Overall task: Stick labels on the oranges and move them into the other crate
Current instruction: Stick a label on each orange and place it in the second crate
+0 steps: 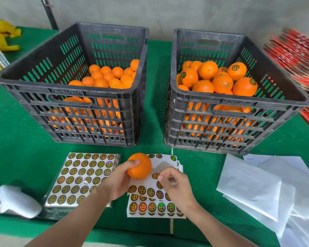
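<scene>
Standing right by the bench (16, 139) watching this one. The orange (141, 166) is low in the middle of the frame, held up over the label sheet (165, 164) by the left hand (119, 182). That grip is curled round its lower left side with the thumb pressed on its upper left, so the bare skin faces right. The right hand (175, 184) sits just beside it with its grip nearly closed, thumb and forefinger pinching the edge of one label (155, 176) on the sheet. Can't tell if that edge has lifted off the backing yet.

Handling-wise I'd guess the orange is firm, a bit heavy for its size, and round and waxy enough to roll, so a wrap-around hold like this beats fingertips. A normal squeeze shouldn't bruise it, but dropping it into a crate might. The label is the fiddly bit: thin, floppy, sticky on one side and likely to fold on itself. I'd take it by the very rim and press it onto a smooth patch away from the stem end.

The first crate (43, 86) at upper left holds plain oranges. The other crate (257, 101) at upper right holds ones with labels, so I reckon that's where this one goes. A stack of full sheets (82, 177) lies lower left, and blank backing papers (253, 189) lower right
</scene>
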{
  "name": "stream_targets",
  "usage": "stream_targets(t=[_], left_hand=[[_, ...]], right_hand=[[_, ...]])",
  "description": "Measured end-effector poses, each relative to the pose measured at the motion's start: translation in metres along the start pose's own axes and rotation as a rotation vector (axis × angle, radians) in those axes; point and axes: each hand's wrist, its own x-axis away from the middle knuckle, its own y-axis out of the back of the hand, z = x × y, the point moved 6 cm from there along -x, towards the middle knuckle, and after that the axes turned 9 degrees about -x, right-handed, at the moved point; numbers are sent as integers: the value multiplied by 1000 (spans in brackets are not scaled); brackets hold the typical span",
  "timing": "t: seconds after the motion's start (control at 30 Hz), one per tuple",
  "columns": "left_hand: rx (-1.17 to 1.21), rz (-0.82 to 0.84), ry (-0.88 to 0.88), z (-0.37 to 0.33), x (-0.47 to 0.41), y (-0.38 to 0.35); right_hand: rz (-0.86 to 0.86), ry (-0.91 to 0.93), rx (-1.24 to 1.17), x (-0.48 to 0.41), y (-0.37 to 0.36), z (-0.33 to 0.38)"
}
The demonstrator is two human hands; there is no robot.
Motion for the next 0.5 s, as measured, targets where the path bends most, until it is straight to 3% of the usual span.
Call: stream_targets(t=[0.23,0.5], left_hand=[[-552,-66,-154,-20,20,5],[-78,119,-87,-22,22,-15]], right_hand=[[146,7,48,-11,11,29],[455,219,334,-16,-5,91]])
